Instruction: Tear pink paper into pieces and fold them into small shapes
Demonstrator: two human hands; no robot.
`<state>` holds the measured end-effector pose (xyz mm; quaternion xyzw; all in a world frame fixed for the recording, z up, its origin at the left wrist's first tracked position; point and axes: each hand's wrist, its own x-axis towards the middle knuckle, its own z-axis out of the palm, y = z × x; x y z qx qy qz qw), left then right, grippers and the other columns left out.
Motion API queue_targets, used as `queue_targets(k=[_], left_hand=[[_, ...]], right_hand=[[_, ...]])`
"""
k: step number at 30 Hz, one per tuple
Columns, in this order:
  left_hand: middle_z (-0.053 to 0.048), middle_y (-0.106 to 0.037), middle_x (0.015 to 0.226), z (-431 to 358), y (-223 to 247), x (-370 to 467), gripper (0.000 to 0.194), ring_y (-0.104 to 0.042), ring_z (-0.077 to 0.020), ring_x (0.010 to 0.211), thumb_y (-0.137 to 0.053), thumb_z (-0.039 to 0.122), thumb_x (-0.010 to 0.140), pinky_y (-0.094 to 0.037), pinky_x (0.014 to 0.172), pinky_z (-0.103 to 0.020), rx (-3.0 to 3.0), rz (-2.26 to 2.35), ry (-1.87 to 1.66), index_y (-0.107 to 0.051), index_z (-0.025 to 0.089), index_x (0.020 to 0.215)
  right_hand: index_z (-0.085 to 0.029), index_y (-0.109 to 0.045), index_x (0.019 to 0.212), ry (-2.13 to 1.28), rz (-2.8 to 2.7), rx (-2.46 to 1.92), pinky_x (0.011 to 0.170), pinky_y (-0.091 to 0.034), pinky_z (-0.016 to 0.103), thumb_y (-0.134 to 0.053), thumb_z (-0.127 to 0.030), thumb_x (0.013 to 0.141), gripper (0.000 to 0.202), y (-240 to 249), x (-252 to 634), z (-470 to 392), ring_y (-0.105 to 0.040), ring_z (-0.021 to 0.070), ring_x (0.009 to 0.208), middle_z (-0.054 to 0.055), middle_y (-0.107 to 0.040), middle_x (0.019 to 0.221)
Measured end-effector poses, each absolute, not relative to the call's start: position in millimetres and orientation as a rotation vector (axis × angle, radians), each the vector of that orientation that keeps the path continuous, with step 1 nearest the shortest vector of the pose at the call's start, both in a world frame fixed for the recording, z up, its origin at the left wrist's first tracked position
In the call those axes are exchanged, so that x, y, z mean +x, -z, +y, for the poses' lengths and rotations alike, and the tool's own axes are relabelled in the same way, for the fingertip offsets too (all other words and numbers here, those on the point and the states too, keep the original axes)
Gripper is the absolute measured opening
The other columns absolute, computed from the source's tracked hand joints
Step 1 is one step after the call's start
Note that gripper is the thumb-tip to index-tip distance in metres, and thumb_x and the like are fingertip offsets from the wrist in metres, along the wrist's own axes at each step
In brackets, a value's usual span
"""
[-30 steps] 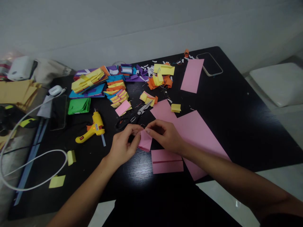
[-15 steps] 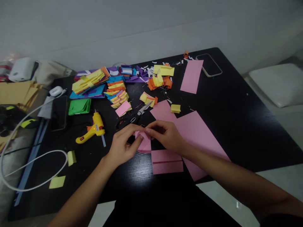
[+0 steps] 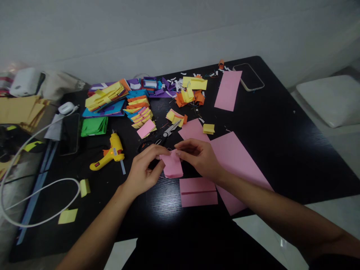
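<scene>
Between my two hands is a small folded piece of pink paper point(image 3: 172, 167), held up just over the black table. My left hand point(image 3: 146, 167) pinches its upper left side between thumb and fingers. At the upper right corner, my right hand point(image 3: 198, 155) grips the same paper, thumb in front. Just below lies a creased pink paper strip point(image 3: 198, 198). A large pink sheet point(image 3: 239, 165) extends under my right forearm, and another pink piece point(image 3: 194, 130) sits behind my right hand. Scissors point(image 3: 171, 129) lie beyond my fingers, their black handles partly covered by my left hand.
A yellow glue gun point(image 3: 114, 150) lies left of my hands. Behind stand stacks of folded coloured paper point(image 3: 140, 108), green papers point(image 3: 95, 126) and scraps point(image 3: 188, 95). A phone point(image 3: 248, 77) rests at the back right; a white cable point(image 3: 42, 185) loops at the left.
The folded pink paper has been raised slightly and turned, now facing me more upright. Both hands shifted a little with it. Everything else on the table stays put.
</scene>
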<state>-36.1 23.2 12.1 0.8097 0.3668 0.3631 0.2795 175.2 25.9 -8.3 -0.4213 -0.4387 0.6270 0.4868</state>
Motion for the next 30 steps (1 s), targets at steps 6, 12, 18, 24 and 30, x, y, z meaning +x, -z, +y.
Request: queue_targets(k=[6, 12, 18, 24, 30], left_hand=[[-0.006, -0.072, 0.102, 23.0, -12.8, -36.4, 0.021, -0.070, -0.0179, 0.092, -0.061, 0.005, 0.092, -0.056, 0.080, -0.030, 2.162, 0.944, -0.924, -0.065, 0.019, 0.107], [-0.004, -0.072, 0.096, 20.5, -12.3, -37.7, 0.015, -0.068, -0.0151, 0.085, -0.063, 0.009, 0.093, -0.056, 0.078, -0.027, 2.136, 0.988, -0.902, -0.065, 0.019, 0.103], [-0.002, -0.072, 0.090, 18.6, -8.2, -33.6, 0.007, -0.068, -0.0130, 0.077, -0.068, 0.018, 0.096, -0.056, 0.071, -0.024, 2.044, 1.070, -0.921, -0.067, 0.020, 0.103], [-0.001, -0.072, 0.088, 17.2, -6.7, -32.3, 0.007, -0.066, -0.0125, 0.072, -0.069, 0.025, 0.097, -0.054, 0.067, -0.024, 1.951, 1.175, -0.955, -0.067, 0.020, 0.102], [0.000, -0.068, 0.084, 17.1, -5.5, -32.3, 0.010, -0.059, -0.0114, 0.065, -0.069, 0.029, 0.098, -0.048, 0.058, -0.023, 1.848, 1.209, -1.019, -0.066, 0.021, 0.102]], right_hand=[[-0.022, -0.079, 0.094, -1.477, -1.109, -1.043, 0.085, -0.065, 0.034, -0.087, -0.030, 0.078, 0.020, 8.1, 175.5, 24.8, -0.077, 0.0174, 0.087, 0.003, -0.081, 0.092], [-0.022, -0.079, 0.092, -1.458, -1.110, -1.051, 0.085, -0.064, 0.034, -0.088, -0.033, 0.078, 0.020, 5.9, 175.9, 23.8, -0.077, 0.0176, 0.086, 0.003, -0.081, 0.090], [-0.022, -0.078, 0.091, -1.503, -1.069, -1.034, 0.085, -0.065, 0.035, -0.092, -0.037, 0.075, 0.026, 4.3, 175.1, 23.7, -0.078, 0.0181, 0.086, 0.002, -0.081, 0.089], [-0.022, -0.079, 0.094, -1.535, -1.100, -0.990, 0.091, -0.065, 0.037, -0.089, -0.031, 0.078, 0.021, 3.9, 175.3, 21.9, -0.079, 0.0190, 0.092, 0.003, -0.083, 0.095], [-0.024, -0.080, 0.100, -1.572, -1.139, -0.978, 0.097, -0.063, 0.039, -0.086, -0.025, 0.081, 0.020, 2.3, 177.1, 21.6, -0.078, 0.0188, 0.097, 0.003, -0.083, 0.101]])
